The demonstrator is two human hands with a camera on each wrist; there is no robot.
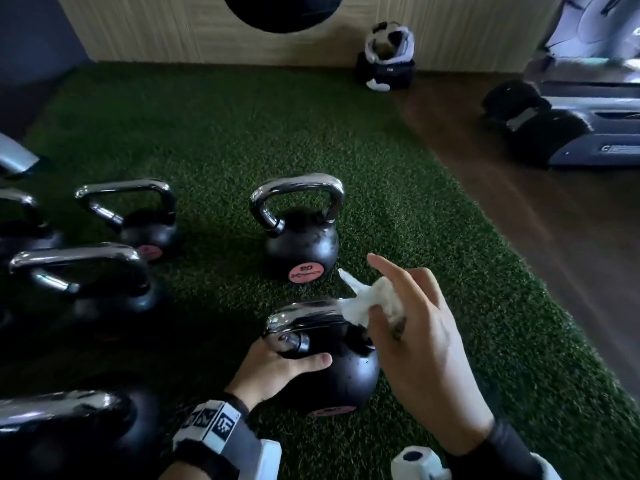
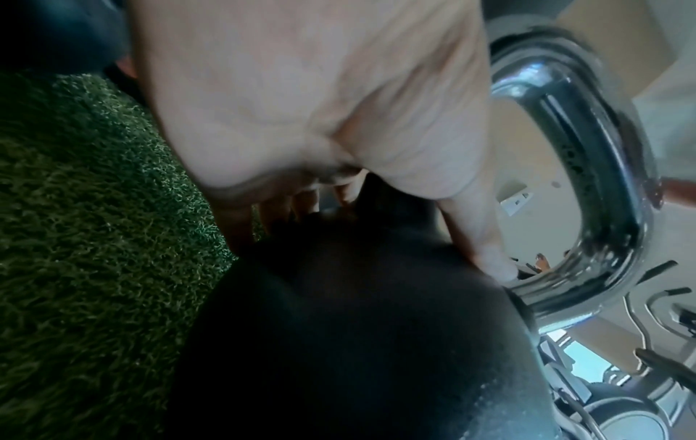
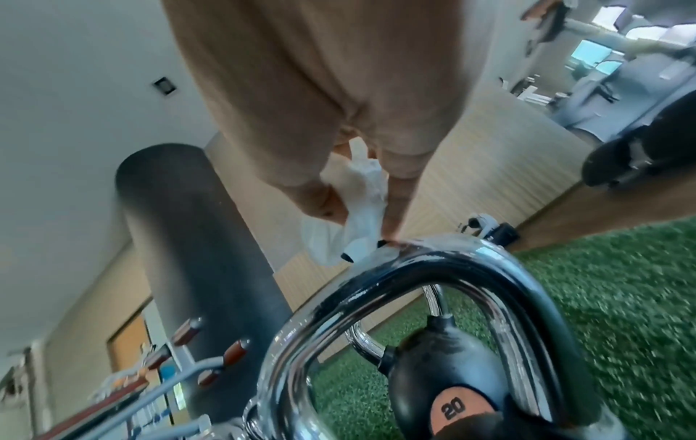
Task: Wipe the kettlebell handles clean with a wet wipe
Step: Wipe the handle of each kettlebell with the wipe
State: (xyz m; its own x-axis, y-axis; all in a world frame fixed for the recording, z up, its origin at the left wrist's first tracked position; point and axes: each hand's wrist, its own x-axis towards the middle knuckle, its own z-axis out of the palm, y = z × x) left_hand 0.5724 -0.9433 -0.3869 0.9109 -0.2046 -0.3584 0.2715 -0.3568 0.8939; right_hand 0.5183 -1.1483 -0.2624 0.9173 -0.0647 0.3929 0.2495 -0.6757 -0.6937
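Note:
A black kettlebell with a chrome handle stands on green turf close to me. My left hand grips its ball just under the handle's left end, thumb across the front; the left wrist view shows the palm over the black ball. My right hand pinches a crumpled white wet wipe against the handle's right end, index finger sticking out. In the right wrist view the wipe touches the top of the handle. A second kettlebell, marked 20, stands just beyond.
Several more chrome-handled kettlebells crowd the left side of the turf. A dark punching bag hangs ahead. A treadmill stands on the wooden floor at the right, and a black-and-white bundle lies by the wall.

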